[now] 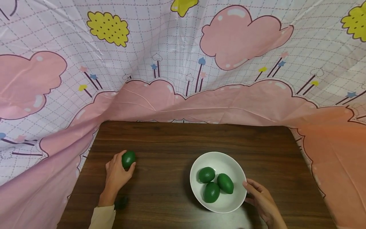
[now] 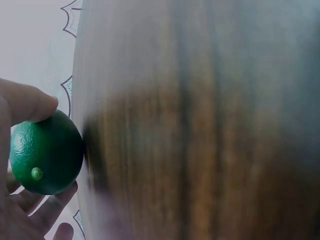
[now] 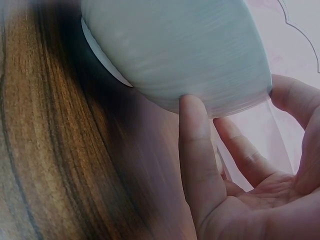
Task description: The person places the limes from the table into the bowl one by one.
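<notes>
At the left of the table, my left hand (image 1: 117,174) holds a green lime (image 1: 128,159) between thumb and fingers. The left wrist view shows this lime (image 2: 47,152) close up, with a pale stem nub and its side against or very near the wood. A white bowl (image 1: 238,197) stands right of centre with three limes inside, one of them the lime (image 1: 225,183) nearest my right hand (image 1: 263,201). That hand grips the bowl's right side. In the right wrist view the thumb is at the rim and fingertips touch the outer wall of the bowl (image 3: 190,55).
The dark wooden table (image 1: 160,136) carries all of this. A patterned cloth (image 1: 183,105) hangs behind it and along both sides. A small dark object (image 1: 121,202) sits by my left wrist, too dim to identify.
</notes>
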`<state>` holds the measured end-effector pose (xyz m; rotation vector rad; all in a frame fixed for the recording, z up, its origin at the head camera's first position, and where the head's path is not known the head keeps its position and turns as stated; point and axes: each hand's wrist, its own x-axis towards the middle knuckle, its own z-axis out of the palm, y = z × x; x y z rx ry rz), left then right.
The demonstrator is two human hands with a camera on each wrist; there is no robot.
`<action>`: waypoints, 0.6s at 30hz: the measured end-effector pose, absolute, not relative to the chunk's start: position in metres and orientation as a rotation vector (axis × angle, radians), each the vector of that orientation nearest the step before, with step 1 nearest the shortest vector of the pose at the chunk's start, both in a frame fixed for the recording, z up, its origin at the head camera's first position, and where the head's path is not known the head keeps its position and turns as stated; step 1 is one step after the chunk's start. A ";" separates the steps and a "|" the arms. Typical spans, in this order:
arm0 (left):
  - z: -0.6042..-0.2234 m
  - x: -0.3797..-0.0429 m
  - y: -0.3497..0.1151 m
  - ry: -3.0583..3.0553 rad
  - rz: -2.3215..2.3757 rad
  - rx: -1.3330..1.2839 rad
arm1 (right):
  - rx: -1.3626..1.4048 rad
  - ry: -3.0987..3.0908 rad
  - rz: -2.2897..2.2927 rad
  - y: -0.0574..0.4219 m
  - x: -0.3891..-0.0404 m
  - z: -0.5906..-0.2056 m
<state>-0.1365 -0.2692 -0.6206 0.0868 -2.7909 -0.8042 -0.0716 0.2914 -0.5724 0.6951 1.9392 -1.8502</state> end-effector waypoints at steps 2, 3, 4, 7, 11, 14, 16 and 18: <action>-0.621 -0.136 -0.269 -2.785 -0.813 0.086 | 0.697 1.938 -1.845 0.292 -0.071 -0.573; -0.621 -0.136 -0.269 -2.782 -0.817 0.085 | 0.694 1.938 -1.848 0.292 -0.071 -0.573; -0.621 -0.136 -0.269 -2.780 -0.819 0.085 | 0.691 1.937 -1.851 0.292 -0.071 -0.573; -0.622 -0.136 -0.269 -2.775 -0.829 0.084 | 0.674 1.931 -1.872 0.293 -0.071 -0.574; -0.622 -0.135 -0.267 -2.776 -0.843 0.085 | 0.661 1.923 -1.890 0.293 -0.070 -0.575; -0.621 -0.135 -0.266 -2.774 -0.855 0.084 | 0.660 1.922 -1.892 0.293 -0.070 -0.575; -0.620 -0.134 -0.265 -2.766 -0.859 0.081 | 0.658 1.923 -1.896 0.293 -0.071 -0.576; -0.618 -0.133 -0.264 -2.753 -0.857 0.074 | 0.658 1.924 -1.893 0.293 -0.071 -0.576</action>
